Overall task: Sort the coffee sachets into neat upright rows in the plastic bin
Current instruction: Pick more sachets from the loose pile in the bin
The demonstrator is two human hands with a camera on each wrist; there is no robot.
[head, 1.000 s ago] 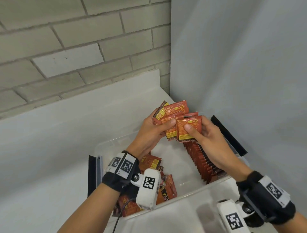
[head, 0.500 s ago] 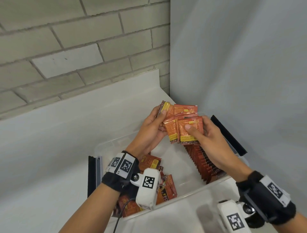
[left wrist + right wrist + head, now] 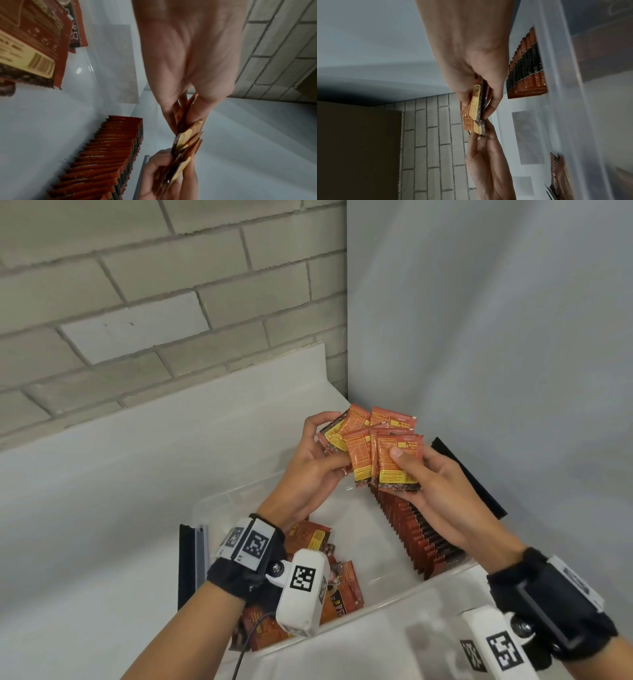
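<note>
**A:** Why's the fan of orange foil coffee sachets held up over the clear rectangular plastic bin on the white desk?

**B:** Squaring them up before slotting in, I'd guess. The left hand curls round the fan's far side, and the right hand pinches the front sachet, thumb on its face.

**A:** And in the bin?

**B:** Under the right hand, one tight upright row of sachets. Below the left wrist, a loose jumbled pile of sachets, still unsorted.
</note>
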